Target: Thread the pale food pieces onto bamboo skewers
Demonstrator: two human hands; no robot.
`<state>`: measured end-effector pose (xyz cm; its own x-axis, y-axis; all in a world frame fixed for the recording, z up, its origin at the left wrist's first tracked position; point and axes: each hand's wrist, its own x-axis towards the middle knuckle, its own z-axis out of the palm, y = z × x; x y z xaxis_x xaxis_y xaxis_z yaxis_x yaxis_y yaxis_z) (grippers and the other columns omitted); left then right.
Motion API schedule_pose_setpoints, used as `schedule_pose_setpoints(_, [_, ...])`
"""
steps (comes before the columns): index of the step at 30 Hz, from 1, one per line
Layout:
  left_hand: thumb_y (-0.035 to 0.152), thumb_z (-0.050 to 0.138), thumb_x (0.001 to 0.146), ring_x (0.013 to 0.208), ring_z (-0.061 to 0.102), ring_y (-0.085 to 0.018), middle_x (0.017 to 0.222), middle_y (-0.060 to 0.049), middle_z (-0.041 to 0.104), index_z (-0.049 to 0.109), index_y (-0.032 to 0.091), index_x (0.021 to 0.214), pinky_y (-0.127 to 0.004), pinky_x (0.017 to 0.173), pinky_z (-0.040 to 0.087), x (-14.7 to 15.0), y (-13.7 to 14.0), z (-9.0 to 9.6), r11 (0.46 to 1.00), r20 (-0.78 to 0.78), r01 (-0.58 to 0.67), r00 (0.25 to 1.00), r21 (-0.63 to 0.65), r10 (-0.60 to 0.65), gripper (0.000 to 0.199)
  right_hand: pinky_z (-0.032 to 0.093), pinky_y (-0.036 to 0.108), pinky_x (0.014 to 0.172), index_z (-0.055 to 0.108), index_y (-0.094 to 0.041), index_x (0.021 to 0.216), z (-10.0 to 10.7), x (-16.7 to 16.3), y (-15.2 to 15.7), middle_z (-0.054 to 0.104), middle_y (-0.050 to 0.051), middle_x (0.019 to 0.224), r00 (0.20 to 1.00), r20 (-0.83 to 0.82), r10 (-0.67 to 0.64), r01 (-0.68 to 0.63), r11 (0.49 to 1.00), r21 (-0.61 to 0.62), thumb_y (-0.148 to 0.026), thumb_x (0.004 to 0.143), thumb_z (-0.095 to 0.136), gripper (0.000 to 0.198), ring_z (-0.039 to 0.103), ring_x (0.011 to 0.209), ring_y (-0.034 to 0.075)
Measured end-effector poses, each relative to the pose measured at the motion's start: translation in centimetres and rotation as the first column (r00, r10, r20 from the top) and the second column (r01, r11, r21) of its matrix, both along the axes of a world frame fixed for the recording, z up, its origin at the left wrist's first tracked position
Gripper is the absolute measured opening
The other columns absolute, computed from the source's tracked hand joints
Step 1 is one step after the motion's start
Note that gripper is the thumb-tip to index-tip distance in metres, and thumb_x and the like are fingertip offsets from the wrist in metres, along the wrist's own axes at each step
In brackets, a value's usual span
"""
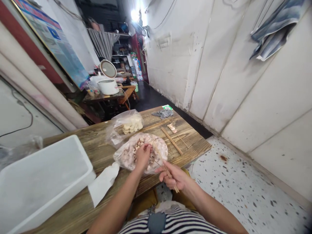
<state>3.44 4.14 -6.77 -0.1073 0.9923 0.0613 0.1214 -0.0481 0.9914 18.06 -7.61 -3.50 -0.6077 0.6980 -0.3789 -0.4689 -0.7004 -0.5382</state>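
Note:
In front of me a clear plastic bag [126, 152] lies spread on the wooden table, heaped with pale pink pieces that look like raw meat. My left hand [143, 155] reaches into the heap with its fingertips pinched together; what is between them is too small to make out. My right hand [174, 175] is closed around several thin wooden skewers [168, 174] at the bag's near right edge. One of these points toward my left hand. Right of the bag lie loose skewers [172, 141] and one skewer threaded with pink pieces [172, 128].
A white plastic tub [80, 169] and a white paper sheet [103, 183] are on the left. Behind the meat sits a bag of pale round pieces [133, 125]. A crumpled grey cloth or glove [163, 113] lies at the far edge. A rice cooker [108, 87] stands open farther back.

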Motion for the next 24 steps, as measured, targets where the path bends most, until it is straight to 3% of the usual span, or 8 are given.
schedule_pose_setpoints(5, [0.032, 0.058, 0.069, 0.066, 0.062, -0.018, 0.074, -0.006, 0.067, 0.063, 0.016, 0.083, -0.029, 0.066, 0.046, -0.1, -0.2, -0.1, 0.999, -0.076, 0.044, 0.996, 0.026, -0.041, 0.021, 0.018, 0.012, 0.024, 0.059, -0.011, 0.081, 0.0, -0.5, -0.4, 0.063, -0.002, 0.052, 0.998, 0.059, -0.019, 0.013, 0.995, 0.095, -0.029, 0.086, 0.055, 0.019, 0.027, 0.022, 0.001])
schedule_pose_setpoints(12, [0.030, 0.054, 0.072, 0.068, 0.061, -0.019, 0.071, -0.006, 0.066, 0.063, 0.016, 0.083, -0.031, 0.069, 0.045, -0.2, -0.2, 0.0, 0.996, -0.184, 0.064, 0.982, 0.069, -0.050, 0.020, 0.015, 0.016, 0.020, 0.060, -0.010, 0.085, 0.1, 0.9, 0.4, 0.065, 0.001, 0.053, 1.000, -0.015, 0.023, -0.024, 0.999, -0.038, -0.041, 0.095, 0.025, 0.048, 0.025, 0.019, 0.004])
schedule_pose_setpoints(16, [0.028, 0.053, 0.073, 0.071, 0.061, -0.020, 0.074, -0.006, 0.066, 0.063, 0.017, 0.083, -0.032, 0.072, 0.044, 0.0, -0.5, 0.4, 0.990, -0.244, 0.087, 0.968, 0.108, -0.059, 0.018, 0.018, 0.013, 0.023, 0.062, -0.008, 0.091, 1.4, 0.2, 0.1, 0.064, -0.001, 0.056, 1.000, 0.024, 0.015, -0.016, 0.999, 0.048, -0.032, 0.089, 0.050, 0.027, 0.026, 0.022, 0.001])
schedule_pose_setpoints(21, [0.025, 0.050, 0.075, 0.073, 0.059, -0.020, 0.077, -0.006, 0.065, 0.064, 0.018, 0.085, -0.032, 0.074, 0.043, 0.4, -1.7, 1.9, 0.980, -0.299, 0.114, 0.952, 0.166, -0.060, 0.018, 0.017, 0.012, 0.024, 0.059, -0.012, 0.084, 2.3, -0.8, -0.9, 0.059, -0.005, 0.052, 0.993, 0.115, 0.034, -0.046, 0.993, 0.107, -0.031, 0.080, 0.062, 0.020, 0.025, 0.023, 0.000])
schedule_pose_setpoints(24, [0.027, 0.048, 0.078, 0.081, 0.059, -0.019, 0.088, -0.006, 0.065, 0.063, 0.019, 0.095, -0.030, 0.078, 0.042, -1.2, -2.2, 4.2, 0.953, -0.293, 0.001, 0.952, 0.302, 0.092, 0.023, 0.017, 0.013, 0.025, 0.057, -0.014, 0.083, 2.4, 0.0, -1.8, 0.051, -0.008, 0.046, 0.961, 0.277, 0.003, -0.075, 0.965, 0.250, -0.040, 0.082, 0.058, 0.026, 0.026, 0.024, 0.002])
